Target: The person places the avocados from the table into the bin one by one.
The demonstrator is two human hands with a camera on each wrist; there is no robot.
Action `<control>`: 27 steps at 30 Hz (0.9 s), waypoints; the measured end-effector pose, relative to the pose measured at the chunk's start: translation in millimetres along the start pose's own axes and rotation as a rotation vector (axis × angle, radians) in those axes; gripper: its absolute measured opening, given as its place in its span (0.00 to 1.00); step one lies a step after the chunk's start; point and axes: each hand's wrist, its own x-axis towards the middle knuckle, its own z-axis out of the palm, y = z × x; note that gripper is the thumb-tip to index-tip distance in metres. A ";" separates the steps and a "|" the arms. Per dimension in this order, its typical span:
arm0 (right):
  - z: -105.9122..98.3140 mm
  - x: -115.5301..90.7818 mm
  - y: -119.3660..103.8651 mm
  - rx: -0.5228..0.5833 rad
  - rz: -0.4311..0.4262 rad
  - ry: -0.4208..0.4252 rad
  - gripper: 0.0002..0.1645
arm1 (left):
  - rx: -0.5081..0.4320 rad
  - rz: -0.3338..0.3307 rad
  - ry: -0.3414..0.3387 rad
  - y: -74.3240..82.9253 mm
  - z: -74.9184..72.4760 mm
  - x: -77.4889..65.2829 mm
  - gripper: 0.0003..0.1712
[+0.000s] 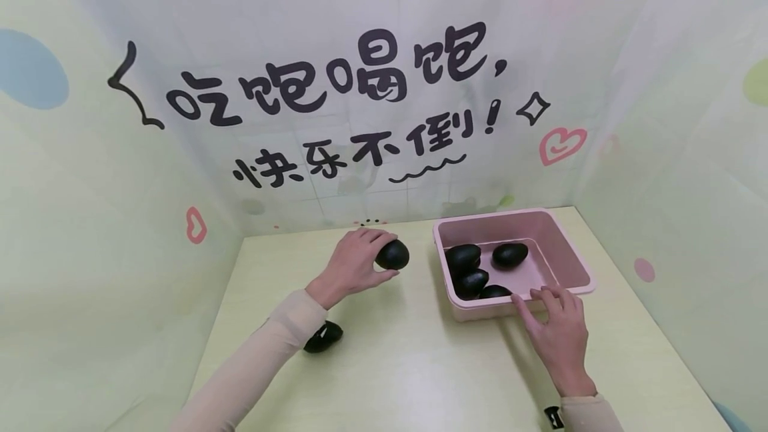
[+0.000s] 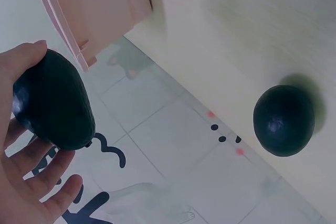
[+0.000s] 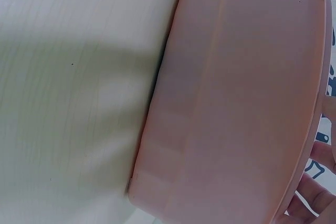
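My left hand (image 1: pixel 354 262) holds a dark, smooth avocado (image 1: pixel 393 255) above the table, left of the pink bin (image 1: pixel 573 282). In the left wrist view, thumb and fingers are around this avocado (image 2: pixel 55 100), and a small stem nub shows. Another avocado (image 2: pixel 283 120) lies on the table in that view. Several avocados (image 1: pixel 510 255) sit inside the bin, mostly along its left side. My right hand (image 1: pixel 558 335) rests on the bin's near rim, fingertips at the edge. From the right wrist, the bin's outer wall (image 3: pixel 236 98) covers part of the fingers (image 3: pixel 315 192).
The bin stands at the back right of the pale table (image 1: pixel 420 365). A printed backdrop (image 1: pixel 360 199) encloses the back and sides. A dark object (image 1: pixel 324 337) shows beside my left wrist, partly hidden by the sleeve. A small black device (image 1: pixel 553 417) is at my right wrist.
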 end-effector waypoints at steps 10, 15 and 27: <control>-0.7 0.7 -0.4 0.005 0.005 0.003 0.21 | 0.035 0.074 -0.036 15.6 -1.5 13.7 0.38; -0.2 0.2 -1.0 0.004 0.013 -0.001 0.21 | 0.027 0.092 -0.032 20.9 1.4 22.4 0.38; -0.8 0.6 -0.6 0.004 0.013 -0.002 0.21 | 0.018 0.132 -0.062 34.7 6.0 39.2 0.37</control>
